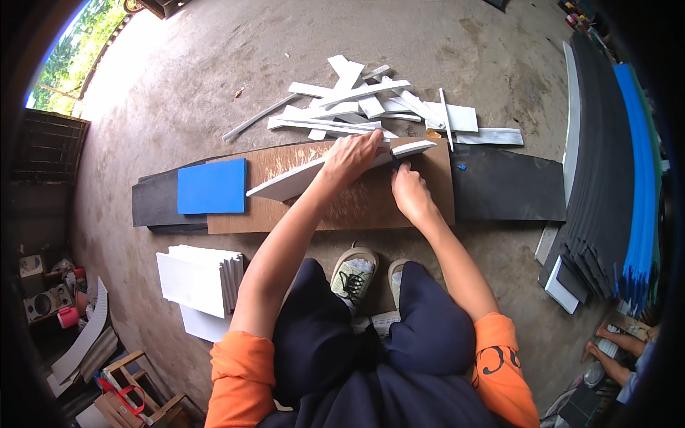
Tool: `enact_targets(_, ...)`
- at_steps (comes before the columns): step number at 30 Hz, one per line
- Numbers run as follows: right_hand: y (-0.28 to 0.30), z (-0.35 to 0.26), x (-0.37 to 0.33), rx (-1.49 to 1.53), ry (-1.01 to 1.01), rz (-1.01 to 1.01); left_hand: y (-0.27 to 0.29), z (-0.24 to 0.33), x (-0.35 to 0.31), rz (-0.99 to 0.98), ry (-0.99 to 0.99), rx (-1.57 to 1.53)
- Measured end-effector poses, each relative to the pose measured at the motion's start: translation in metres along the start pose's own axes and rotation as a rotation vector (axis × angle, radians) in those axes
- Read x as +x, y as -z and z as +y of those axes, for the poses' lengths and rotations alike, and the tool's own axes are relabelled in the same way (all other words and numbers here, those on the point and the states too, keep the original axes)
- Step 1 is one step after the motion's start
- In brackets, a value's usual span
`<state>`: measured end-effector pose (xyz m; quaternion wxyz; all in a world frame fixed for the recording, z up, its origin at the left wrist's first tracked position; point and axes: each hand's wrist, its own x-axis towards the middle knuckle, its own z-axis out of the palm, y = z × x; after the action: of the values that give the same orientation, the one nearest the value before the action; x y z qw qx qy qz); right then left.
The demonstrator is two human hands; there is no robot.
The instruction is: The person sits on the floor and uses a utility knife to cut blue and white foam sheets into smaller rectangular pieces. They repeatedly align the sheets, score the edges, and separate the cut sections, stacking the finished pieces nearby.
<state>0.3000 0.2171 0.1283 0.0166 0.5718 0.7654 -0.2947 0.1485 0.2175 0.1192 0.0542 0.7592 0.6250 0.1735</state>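
A white foam board (pixel 291 182) is tilted up over a brown wooden board (pixel 264 216). My left hand (pixel 349 158) grips its upper edge, fingers wrapped over it. Lower and to the right, my right hand (pixel 411 191) is closed around a small dark blue tool (pixel 397 164), which meets the white board near its right end. Most of the tool lies hidden in the fist, so its kind is unclear. A flat blue sheet (pixel 212 187) rests left of the white board, partly over the brown board.
White strips and offcuts (pixel 357 96) lie heaped beyond the brown board. A stack of white boards (pixel 196 282) stands near my left arm. Long black sheets (pixel 603 164) and blue sheets (pixel 642 185) are piled at the right. Another person's legs (pixel 612 357) show at lower right.
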Motion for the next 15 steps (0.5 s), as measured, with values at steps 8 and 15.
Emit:
enact_targets(8,-0.004,0.0,0.009,-0.006,-0.015,0.037,0.001,0.005,0.005,0.032,0.026,-0.087)
enact_targets(15,-0.001,-0.005,0.015,-0.003,-0.011,0.032,0.015,0.008,0.012,0.078,0.157,-0.243)
